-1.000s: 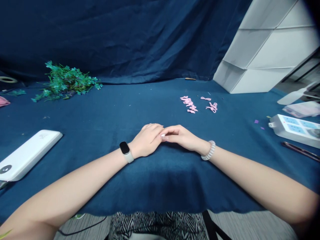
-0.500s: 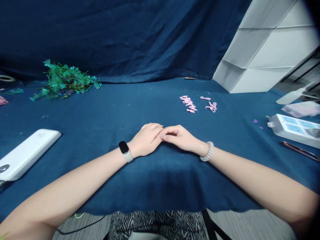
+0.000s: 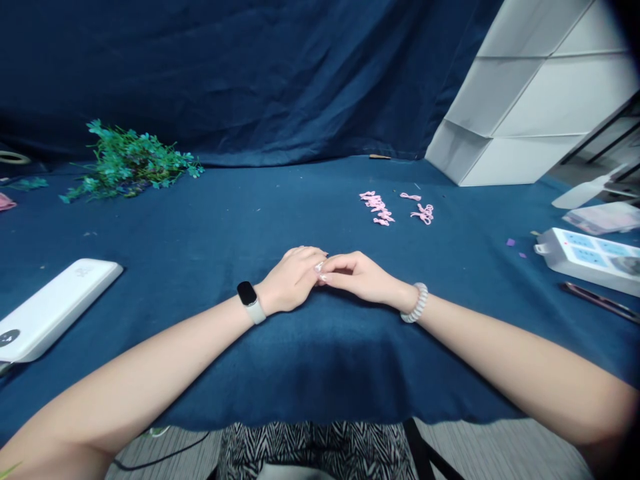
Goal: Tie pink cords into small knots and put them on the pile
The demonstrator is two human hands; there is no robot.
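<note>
My left hand (image 3: 295, 280) lies palm down on the blue cloth, its fingers stretched toward the right; a band with a black screen (image 3: 247, 294) is on the wrist. Meeting it at the fingertips is my right hand (image 3: 366, 279), thumb and forefinger drawn together in a pinch against the left hand's thumb side. Whether anything sits between those tips is hidden. A coiled grey band (image 3: 416, 303) circles the right wrist. Beyond both hands lie a row of small pink cord loops (image 3: 377, 207), a single pink loop (image 3: 411, 197) and a small pink bunch (image 3: 424, 214).
Artificial blue-green flowers (image 3: 133, 163) lie at the back left, with a white power bank (image 3: 60, 303) nearer. To the right are a power strip (image 3: 590, 257), dark pink tweezers (image 3: 600, 301) and a clear packet (image 3: 605, 217). Light grey boxes (image 3: 515, 157) stand at the back right.
My right thumb and fingertips have shifted slightly to the left at the left hand's fingers. Everything else stays in place.
</note>
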